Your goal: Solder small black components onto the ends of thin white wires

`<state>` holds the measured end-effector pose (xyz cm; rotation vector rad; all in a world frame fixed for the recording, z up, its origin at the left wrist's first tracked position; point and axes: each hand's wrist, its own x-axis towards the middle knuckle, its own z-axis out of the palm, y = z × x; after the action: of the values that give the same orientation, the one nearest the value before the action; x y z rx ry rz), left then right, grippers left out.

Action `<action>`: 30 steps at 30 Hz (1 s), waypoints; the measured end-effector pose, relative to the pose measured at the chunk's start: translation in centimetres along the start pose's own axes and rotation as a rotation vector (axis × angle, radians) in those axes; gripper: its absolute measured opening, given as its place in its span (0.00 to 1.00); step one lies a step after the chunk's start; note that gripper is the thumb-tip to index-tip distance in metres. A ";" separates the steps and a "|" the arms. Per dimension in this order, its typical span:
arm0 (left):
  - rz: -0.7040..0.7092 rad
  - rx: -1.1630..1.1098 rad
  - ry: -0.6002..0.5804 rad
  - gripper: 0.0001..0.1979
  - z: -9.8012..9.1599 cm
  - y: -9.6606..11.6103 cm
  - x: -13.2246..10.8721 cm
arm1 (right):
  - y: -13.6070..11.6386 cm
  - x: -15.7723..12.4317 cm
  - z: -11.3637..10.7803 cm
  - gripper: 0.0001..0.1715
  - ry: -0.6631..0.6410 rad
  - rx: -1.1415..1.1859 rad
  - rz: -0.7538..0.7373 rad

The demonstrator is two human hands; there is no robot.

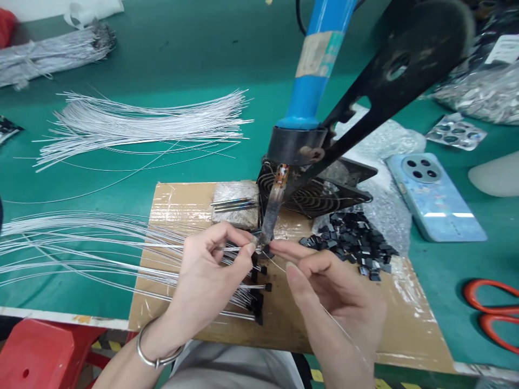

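Left hand (pixel 208 278) pinches a white wire (pixel 233 249) at the soldering iron (pixel 272 213), right hand (pixel 338 297) a thin strand (pixel 276 263).

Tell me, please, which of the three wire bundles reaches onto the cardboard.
The front bundle, passing beneath the left hand; the loose middle bundle and the tied back bundle lie off the cardboard.

The right edge cuts off the red-handled scissors (pixel 486 310), the top edge crops the soldering iron (pixel 305 100), and the wire end (pixel 258 249) looks too small to make out.
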<state>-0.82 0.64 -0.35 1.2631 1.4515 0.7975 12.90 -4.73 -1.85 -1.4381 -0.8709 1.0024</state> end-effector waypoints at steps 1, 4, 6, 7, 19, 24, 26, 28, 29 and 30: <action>0.000 -0.002 0.001 0.05 0.0 0.0 0.0 | 0.0 0.0 0.0 0.13 0.001 -0.004 -0.004; 0.002 -0.010 -0.001 0.05 -0.1 0.0 0.0 | 0.1 -0.1 0.0 0.13 0.017 -0.019 -0.011; 0.009 -0.018 0.002 0.05 -0.1 0.0 0.0 | 0.1 -0.1 0.1 0.12 0.018 -0.021 -0.009; 0.012 -0.020 0.003 0.05 -0.2 0.0 0.0 | 0.2 -0.2 0.1 0.12 0.011 -0.015 -0.009; 0.015 -0.028 0.005 0.05 -0.2 0.1 -0.1 | 0.3 -0.4 0.1 0.12 0.006 -0.002 -0.039; 0.014 -0.025 0.010 0.05 -0.2 0.0 -0.1 | 0.6 -0.3 -0.2 0.12 -0.011 -0.052 -0.074; 0.002 -0.017 0.013 0.05 -0.2 -0.1 -0.1 | 0.8 -0.2 -0.3 0.12 -0.030 -0.067 -0.099; -0.013 -0.006 0.013 0.05 -0.1 -0.2 0.0 | 1.0 -0.1 -0.4 0.12 -0.044 -0.082 -0.119; -0.018 -0.001 0.012 0.05 -0.1 -0.2 0.0 | 1.0 -0.1 -0.5 0.12 -0.042 -0.095 -0.123; -0.021 0.004 0.010 0.05 -0.1 -0.2 0.0 | 1.0 -0.1 -0.4 0.12 -0.034 -0.107 -0.122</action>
<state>-0.96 0.59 -0.46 1.2459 1.4726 0.7880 13.24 -5.11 -2.87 -1.4427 -1.0384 0.9020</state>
